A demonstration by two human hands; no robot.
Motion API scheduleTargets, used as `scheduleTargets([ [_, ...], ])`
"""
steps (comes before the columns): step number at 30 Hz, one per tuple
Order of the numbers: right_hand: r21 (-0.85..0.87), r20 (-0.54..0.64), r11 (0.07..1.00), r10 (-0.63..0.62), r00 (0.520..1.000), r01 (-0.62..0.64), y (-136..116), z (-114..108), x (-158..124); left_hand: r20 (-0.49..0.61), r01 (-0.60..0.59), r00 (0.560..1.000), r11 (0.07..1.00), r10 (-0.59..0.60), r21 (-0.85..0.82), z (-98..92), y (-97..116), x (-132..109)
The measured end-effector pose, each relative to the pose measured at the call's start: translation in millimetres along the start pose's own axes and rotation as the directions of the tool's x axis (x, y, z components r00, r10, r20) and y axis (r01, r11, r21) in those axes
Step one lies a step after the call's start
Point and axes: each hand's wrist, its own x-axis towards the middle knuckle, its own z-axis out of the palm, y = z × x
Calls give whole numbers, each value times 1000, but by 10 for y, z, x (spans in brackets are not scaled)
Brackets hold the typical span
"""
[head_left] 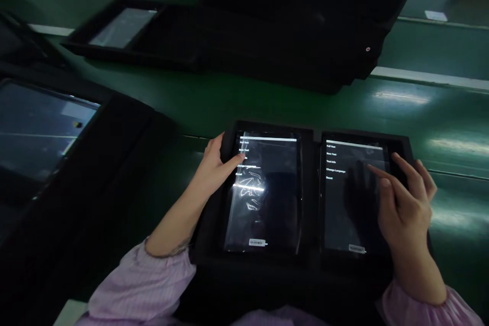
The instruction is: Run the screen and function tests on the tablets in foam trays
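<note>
Two tablets lie side by side in a black foam tray (pixel 314 135) in front of me, both showing a short white text menu. My left hand (pixel 216 165) rests on the left edge of the left tablet (pixel 267 193), its index finger stretched onto the menu lines. My right hand (pixel 405 204) hovers over the right tablet (pixel 353 198), fingers spread, the index finger pointing at the screen's upper right part. Neither hand holds anything. Both arms wear pink striped sleeves.
The tray sits on a green conveyor surface (pixel 451 127). A second black tray with a dark tablet (pixel 38 132) lies at the left. More black trays (pixel 290 35) stand behind, one holding a tablet (pixel 122 28).
</note>
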Motion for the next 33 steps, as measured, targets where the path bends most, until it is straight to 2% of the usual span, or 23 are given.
scheduleTargets([
  [4,24,9,1000,11,1000,-11,-24,1,3,-6,51,999,996,-51,67,10,33,-15],
  [9,49,1,998,28,1000,-28,-56,-6,7,-15,68,998,996,-69,-61,5,75,-79],
  [14,64,3,998,21,1000,-21,-66,-30,8,-21,106,994,991,-108,-83,2,76,-89],
  [19,68,51,997,-50,997,46,-97,-47,16,-41,76,996,984,-84,-161,9,25,-97],
  [25,105,148,984,-159,976,144,-155,-58,25,-51,206,972,933,-231,-296,2,61,-254],
  [33,170,291,957,-277,916,235,-225,-88,20,-59,217,968,933,-243,-288,-21,9,-327],
])
